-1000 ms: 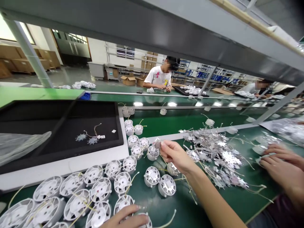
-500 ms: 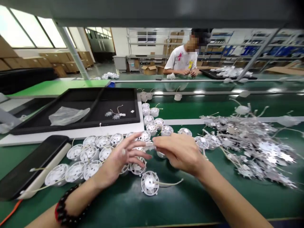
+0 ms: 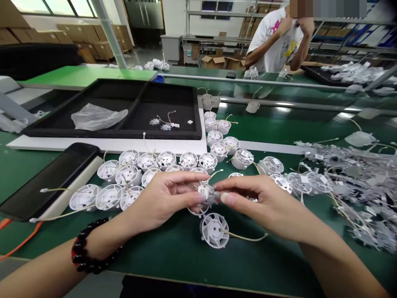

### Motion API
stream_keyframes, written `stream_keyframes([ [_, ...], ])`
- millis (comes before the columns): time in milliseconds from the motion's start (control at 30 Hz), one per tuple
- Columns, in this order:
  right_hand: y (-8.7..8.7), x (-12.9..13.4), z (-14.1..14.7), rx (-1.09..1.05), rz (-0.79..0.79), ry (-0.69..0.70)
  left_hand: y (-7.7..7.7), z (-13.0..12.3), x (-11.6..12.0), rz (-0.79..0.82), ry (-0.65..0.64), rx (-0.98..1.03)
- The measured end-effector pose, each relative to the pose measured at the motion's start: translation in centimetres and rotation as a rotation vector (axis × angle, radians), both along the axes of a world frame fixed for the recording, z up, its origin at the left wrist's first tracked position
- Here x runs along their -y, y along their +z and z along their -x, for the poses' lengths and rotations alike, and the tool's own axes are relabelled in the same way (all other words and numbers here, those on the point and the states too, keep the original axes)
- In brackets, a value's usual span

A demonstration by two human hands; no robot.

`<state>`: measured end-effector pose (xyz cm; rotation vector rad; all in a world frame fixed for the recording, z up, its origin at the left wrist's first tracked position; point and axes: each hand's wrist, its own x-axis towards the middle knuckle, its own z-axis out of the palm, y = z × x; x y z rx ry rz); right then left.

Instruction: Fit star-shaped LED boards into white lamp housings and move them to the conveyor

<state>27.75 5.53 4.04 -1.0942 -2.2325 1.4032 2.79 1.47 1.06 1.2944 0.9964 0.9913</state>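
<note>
A small clear star-shaped piece with a white block [image 3: 206, 192] is pinched in my left hand [image 3: 169, 198], its thumb and fingers closed on it. The thumb and forefinger of my right hand [image 3: 263, 203] close on the right edge of the same piece. Just below both hands, a round white housing [image 3: 214, 230] lies on the green table, its wire trailing right. More round white housings [image 3: 109, 197] stand in rows to the left and behind my hands. At the right lies a heap of clear star-shaped pieces with wires [image 3: 369, 198].
A black tray [image 3: 170, 134] holding a plastic bag [image 3: 97, 117] and a few small parts sits at the back left. A black phone-like device [image 3: 52, 178] lies at the left on a white block. Across the bench, a person [image 3: 276, 41] has both hands raised.
My left hand has gone from spread fingers to a pinch on the clear piece, with my right hand at it too. The view has tilted down. The person opposite has raised their hands.
</note>
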Motion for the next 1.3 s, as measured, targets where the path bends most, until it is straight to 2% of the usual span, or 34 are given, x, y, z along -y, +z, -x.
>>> stream_keyframes([
  [167, -0.3, -0.3, 0.5, -0.061, 0.248, -0.013, 0.0, -0.5, 0.9, -0.153, 0.013, -0.032],
  [233, -0.1, -0.2, 0.3, -0.039, 0.311, -0.001, -0.2, -0.5, 1.1, -0.302, 0.004, -0.112],
  [333, 0.5, 0.1, -0.4, 0.083, 0.332, 0.106, -0.6, -0.5, 1.6, -0.609, -0.086, -0.341],
  [400, 0.9, 0.3, -0.7, 0.2, 0.294, 0.214, -0.8, -0.5, 1.9, -0.704, -0.187, -0.446],
  [500, 1.0, 0.5, -0.9, 0.344, 0.167, 0.32, -1.2, -0.6, 2.2, -0.747, -0.304, -0.559],
  [667, 0.5, 0.6, -0.9, 0.493, 0.014, 0.339, -1.8, -0.9, 2.2, -0.884, -0.331, -0.768],
  [767, 0.6, 0.6, -0.9, 0.516, 0.025, 0.362, -1.5, -0.8, 2.2, -0.946, -0.329, -0.807],
  [900, 1.0, 0.4, -0.7, 0.486, 0.094, 0.391, -0.8, -0.4, 2.2, -0.912, -0.36, -0.735],
  [1000, 1.0, 0.2, -0.5, 0.474, 0.128, 0.411, -0.9, -0.4, 2.4, -0.918, -0.363, -0.794],
  [1100, 0.8, 0.2, -0.5, 0.497, 0.076, 0.412, -1.3, -0.8, 2.5, -0.95, -0.334, -0.838],
  [1300, 0.9, 0.6, -0.6, 0.546, 0.003, 0.474, -1.7, -0.9, 2.7, -0.945, -0.336, -0.801],
])
